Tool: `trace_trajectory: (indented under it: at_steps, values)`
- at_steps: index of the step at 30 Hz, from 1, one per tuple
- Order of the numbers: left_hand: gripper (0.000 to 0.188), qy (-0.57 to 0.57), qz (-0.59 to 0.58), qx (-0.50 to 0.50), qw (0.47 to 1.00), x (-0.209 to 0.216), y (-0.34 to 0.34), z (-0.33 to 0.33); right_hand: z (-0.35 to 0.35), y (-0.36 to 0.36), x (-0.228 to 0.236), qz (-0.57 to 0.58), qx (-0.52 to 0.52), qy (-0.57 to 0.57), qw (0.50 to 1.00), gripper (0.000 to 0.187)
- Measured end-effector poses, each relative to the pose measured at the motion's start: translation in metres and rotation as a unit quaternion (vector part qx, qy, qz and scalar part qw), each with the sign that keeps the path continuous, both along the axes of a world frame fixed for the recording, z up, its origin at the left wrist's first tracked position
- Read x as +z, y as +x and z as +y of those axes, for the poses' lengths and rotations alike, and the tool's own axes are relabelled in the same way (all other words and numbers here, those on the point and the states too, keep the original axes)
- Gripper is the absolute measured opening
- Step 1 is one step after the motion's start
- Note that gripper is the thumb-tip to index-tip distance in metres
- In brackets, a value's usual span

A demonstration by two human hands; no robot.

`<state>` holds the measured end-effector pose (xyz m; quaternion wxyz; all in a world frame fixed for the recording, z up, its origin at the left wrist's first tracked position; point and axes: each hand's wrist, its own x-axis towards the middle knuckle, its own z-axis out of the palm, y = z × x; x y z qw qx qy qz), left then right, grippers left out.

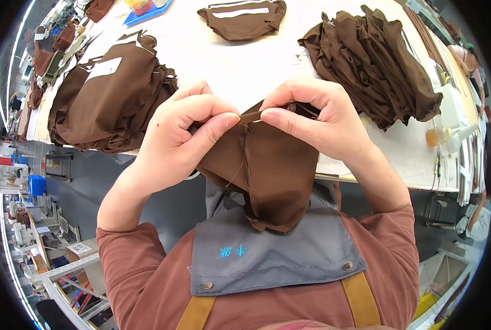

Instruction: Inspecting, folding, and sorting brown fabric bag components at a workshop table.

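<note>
At the near edge of the white worktable (229, 63), left hand (180, 127) and right hand (318, 110) pinch the folded rim of a dark-brown fabric piece (281, 159); a slack pinch could let the fold open. Far left on the worktable, a blue plastic tray (160, 13) holds unclear red-and-yellow contents (140, 5); at its right, a translucent bottle (444, 133) holds amber liquid (435, 137).
</note>
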<state>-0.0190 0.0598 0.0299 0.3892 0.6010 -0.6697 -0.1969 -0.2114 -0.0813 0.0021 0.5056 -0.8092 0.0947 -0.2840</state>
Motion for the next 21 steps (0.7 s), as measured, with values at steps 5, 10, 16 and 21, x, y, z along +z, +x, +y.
trace_trajectory:
  at_steps: [5,10,16,21]
  values:
    - [0.006,-0.049,0.007,-0.024,0.999,-0.007,-0.002,-0.003,-0.006,0.003,0.007,0.004,0.018,-0.122,0.992,0.011]
    - [0.004,-0.010,0.028,-0.015,0.999,-0.002,-0.005,0.001,-0.004,0.000,0.011,0.074,0.031,-0.012,0.997,0.017]
    - [0.014,0.045,0.122,-0.036,0.991,-0.008,-0.005,0.002,0.001,0.001,0.001,0.051,0.075,0.129,0.987,0.009]
    - [0.027,0.093,0.248,-0.053,0.963,-0.012,-0.003,0.000,0.002,-0.002,0.000,0.055,0.064,0.153,0.985,0.008]
